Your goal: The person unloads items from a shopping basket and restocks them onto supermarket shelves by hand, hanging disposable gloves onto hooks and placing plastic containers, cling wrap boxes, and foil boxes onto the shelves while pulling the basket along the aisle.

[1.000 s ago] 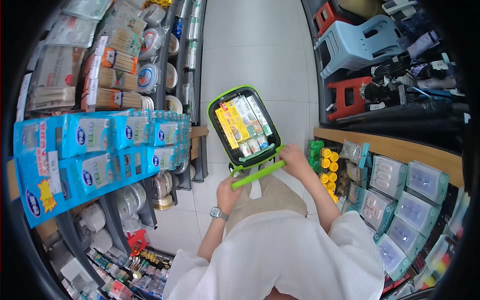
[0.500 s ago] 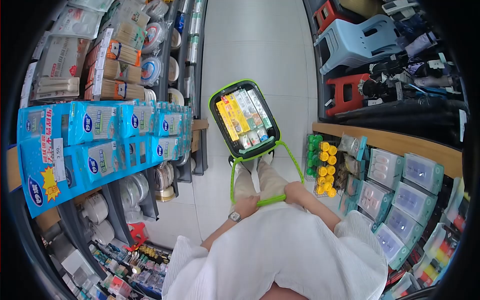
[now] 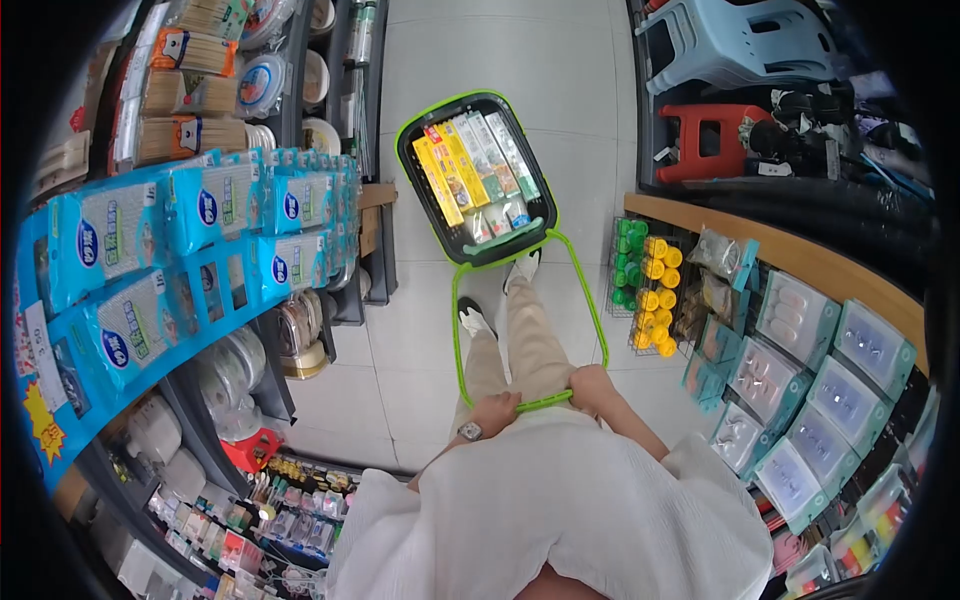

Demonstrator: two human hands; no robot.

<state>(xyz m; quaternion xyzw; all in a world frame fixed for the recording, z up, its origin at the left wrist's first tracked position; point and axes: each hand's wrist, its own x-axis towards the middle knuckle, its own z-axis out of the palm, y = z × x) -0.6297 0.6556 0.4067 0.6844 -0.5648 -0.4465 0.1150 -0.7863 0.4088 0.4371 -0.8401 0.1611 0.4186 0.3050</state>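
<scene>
Although the green-rimmed black basket (image 3: 428,208) rests on the tiled floor (image 3: 500,50), set askew between the shelves, its long handle (image 3: 545,402) reaches back to the person's waist. The left hand (image 3: 495,411) has its fingers curled round the handle's near bar; the right hand (image 3: 592,389), a short way along, closes round its right end. A stride could knock the basket's near edge, since the left shoe (image 3: 475,320) and right shoe (image 3: 526,266) are close behind it. The yellow boxes (image 3: 455,165) along its left edge, the white boxes (image 3: 490,150) towards its right edge and the clear packs (image 3: 495,220) by its near edge might slide if it jolts. A swing rightwards could snag the handle on the yellow-capped containers (image 3: 664,275).

As for lettering, the blue packets (image 3: 120,322) at far left carry an oval logo that seems to read 妙洁, above a yellow starburst whose print is unclear. The skewer packs (image 3: 190,138) show orange panels with a cartoon animal. Writing on the yellow boxes, and on the teal-edged cases (image 3: 792,480) at right, is too small to read.
</scene>
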